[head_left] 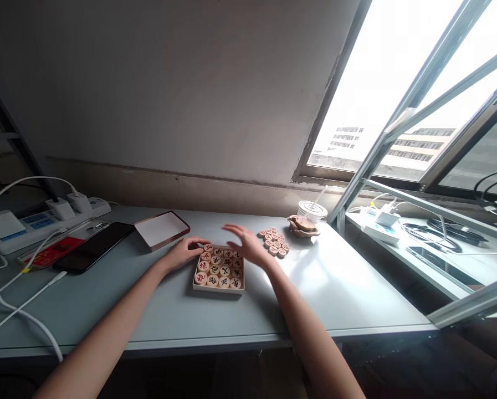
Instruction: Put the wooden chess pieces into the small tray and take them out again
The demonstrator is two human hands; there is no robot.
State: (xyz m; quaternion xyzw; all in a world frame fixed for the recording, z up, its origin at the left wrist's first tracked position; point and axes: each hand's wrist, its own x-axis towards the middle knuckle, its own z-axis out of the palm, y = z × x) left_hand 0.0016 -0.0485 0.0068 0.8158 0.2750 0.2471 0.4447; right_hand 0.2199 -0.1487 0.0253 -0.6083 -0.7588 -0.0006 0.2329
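Note:
A shallow square box (218, 290) stands on the table in front of me, filled with rows of round wooden Chinese chess pieces (214, 270) bearing red or black characters. My left hand (182, 253) is curled round the box's far left corner, its thumb and fingertips beside the corner piece. Above the far right corner of the box, my right hand (249, 245) is open with fingers stretched out to the left, nothing visible in it. It hides part of the box's right edge. A loose group of chess pieces (274, 243) lies on the table to the right of that hand.
The box lid (163, 229) lies inside up at the left. A black phone (93, 247), white cables (21, 313) and a power strip (44, 220) occupy the left side. A lidded plastic cup (313, 209) with a straw stands behind a brown crumpled item (303, 226) at the back right.

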